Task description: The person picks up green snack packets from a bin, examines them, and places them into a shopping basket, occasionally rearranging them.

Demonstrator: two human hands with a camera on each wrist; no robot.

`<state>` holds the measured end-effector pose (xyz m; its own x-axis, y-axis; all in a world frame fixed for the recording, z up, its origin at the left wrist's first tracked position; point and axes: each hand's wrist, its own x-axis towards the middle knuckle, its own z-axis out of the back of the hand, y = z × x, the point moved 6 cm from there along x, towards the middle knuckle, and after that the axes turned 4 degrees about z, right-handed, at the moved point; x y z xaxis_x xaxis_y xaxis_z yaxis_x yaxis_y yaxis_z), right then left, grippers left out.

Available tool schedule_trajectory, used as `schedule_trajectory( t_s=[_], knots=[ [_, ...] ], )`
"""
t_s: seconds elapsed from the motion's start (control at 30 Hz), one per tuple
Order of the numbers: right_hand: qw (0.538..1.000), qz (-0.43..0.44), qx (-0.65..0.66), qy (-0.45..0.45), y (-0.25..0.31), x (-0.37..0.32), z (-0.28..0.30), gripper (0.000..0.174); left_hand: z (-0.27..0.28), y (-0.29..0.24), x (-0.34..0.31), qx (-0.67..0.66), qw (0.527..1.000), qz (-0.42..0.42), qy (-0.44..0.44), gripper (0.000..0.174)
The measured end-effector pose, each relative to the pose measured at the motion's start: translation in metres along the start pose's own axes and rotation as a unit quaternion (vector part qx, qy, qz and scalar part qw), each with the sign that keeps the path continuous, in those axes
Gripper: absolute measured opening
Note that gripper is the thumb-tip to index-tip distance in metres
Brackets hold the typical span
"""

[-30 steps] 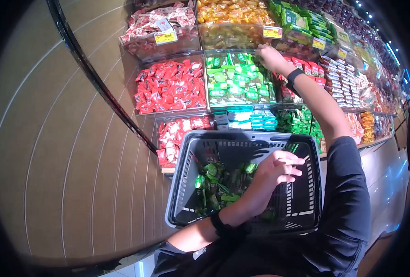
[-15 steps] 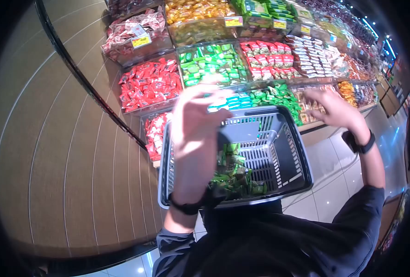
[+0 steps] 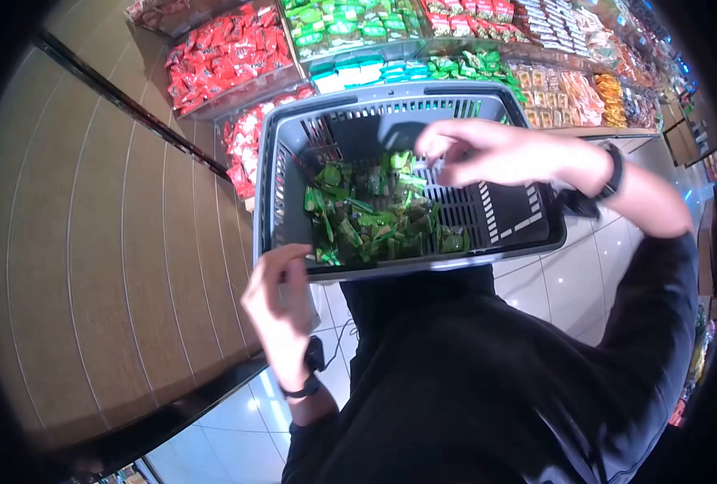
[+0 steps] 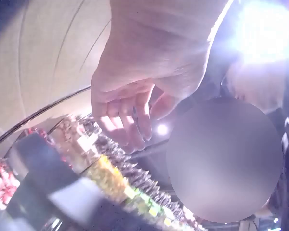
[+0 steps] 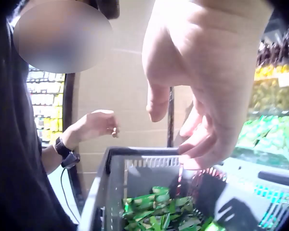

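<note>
A grey plastic shopping basket (image 3: 431, 264) stands in front of the body, with green-wrapped packets (image 3: 366, 222) piled on its bottom. Over the basket's right half is my right hand (image 3: 500, 153), its fingers loosely bent and nothing between them. The right wrist view shows the same hand (image 5: 202, 82) above the basket rim (image 5: 149, 151), thumb apart from the fingers. My left hand (image 3: 278, 302) hovers by the near left corner of the basket, fingers hanging loosely curled. In the left wrist view that hand (image 4: 149, 72) holds nothing.
Beyond the basket rise display bins of wrapped snacks: red packets (image 3: 229, 56), green packets (image 3: 350, 28), blue packets (image 3: 366, 74) and orange packets (image 3: 610, 98). A brown panelled wall (image 3: 125, 242) runs along the left. Pale floor tiles (image 3: 576, 278) show at the right.
My right hand has come back from the green packet bin, swinging past the basket's right side to over it. The left hand has moved from above the basket to its near left corner. The view tilts downward.
</note>
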<state>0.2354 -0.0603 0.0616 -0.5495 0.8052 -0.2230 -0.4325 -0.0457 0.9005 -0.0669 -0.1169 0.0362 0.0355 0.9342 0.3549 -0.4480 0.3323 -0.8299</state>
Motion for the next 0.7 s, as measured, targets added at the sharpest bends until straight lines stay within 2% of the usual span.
schedule_trajectory(
  t_s=[0.03,0.07,0.13,0.17,0.23,0.27,0.33,0.37,0.43,0.47,0.53,0.6,0.67,0.7],
  knots=[
    [0.995,-0.085,-0.043,0.018,-0.012,0.024,-0.006,0.042,-0.013,0.006,-0.007,0.026,0.999,-0.025,0.005,0.011],
    [0.981,-0.167,-0.088,0.036,-0.027,0.043,-0.009,0.048,-0.025,0.02,-0.014,0.027,0.999,0.003,0.02,0.008],
    [0.955,-0.14,-0.243,0.098,-0.083,0.094,-0.012,0.065,-0.035,0.015,-0.018,0.131,0.987,-0.084,0.043,0.005],
    [0.955,-0.136,-0.243,0.101,-0.099,0.111,-0.019,0.065,-0.037,0.018,-0.019,0.135,0.986,-0.085,0.045,0.004],
    [0.921,-0.222,-0.296,0.125,-0.137,0.133,-0.029,0.079,-0.038,0.016,-0.019,0.129,0.986,-0.09,0.05,0.005],
    [0.9,-0.23,-0.345,0.135,-0.154,0.144,-0.034,0.085,-0.038,0.016,-0.017,0.133,0.986,-0.088,0.049,0.005],
    [0.866,-0.108,-0.464,0.15,-0.195,0.169,-0.046,0.089,-0.04,0.015,-0.018,0.155,0.983,-0.086,0.056,0.006],
    [0.866,-0.106,-0.464,0.152,-0.212,0.174,-0.051,0.089,-0.042,0.016,-0.018,0.162,0.981,-0.087,0.051,0.007],
    [0.852,0.03,-0.512,0.102,-0.217,0.182,-0.066,0.09,-0.043,0.017,-0.018,0.17,0.98,-0.081,0.057,0.007],
    [0.853,0.031,-0.51,0.104,-0.223,0.184,-0.073,0.09,-0.045,0.017,-0.018,0.174,0.979,-0.079,0.064,0.007],
    [0.86,0.035,-0.509,0.022,-0.223,0.186,-0.08,0.092,-0.047,0.016,-0.016,0.179,0.979,-0.069,0.067,0.013],
    [0.869,0.021,-0.492,0.039,-0.219,0.189,-0.083,0.093,-0.047,0.016,-0.015,0.184,0.979,-0.064,0.062,0.014],
    [0.9,-0.114,-0.413,0.083,-0.209,0.181,-0.076,0.095,-0.049,0.018,-0.015,0.186,0.978,-0.069,0.06,0.014],
    [0.9,-0.115,-0.412,0.082,-0.215,0.183,-0.077,0.095,-0.049,0.019,-0.015,0.187,0.978,-0.071,0.057,0.015]
  ],
)
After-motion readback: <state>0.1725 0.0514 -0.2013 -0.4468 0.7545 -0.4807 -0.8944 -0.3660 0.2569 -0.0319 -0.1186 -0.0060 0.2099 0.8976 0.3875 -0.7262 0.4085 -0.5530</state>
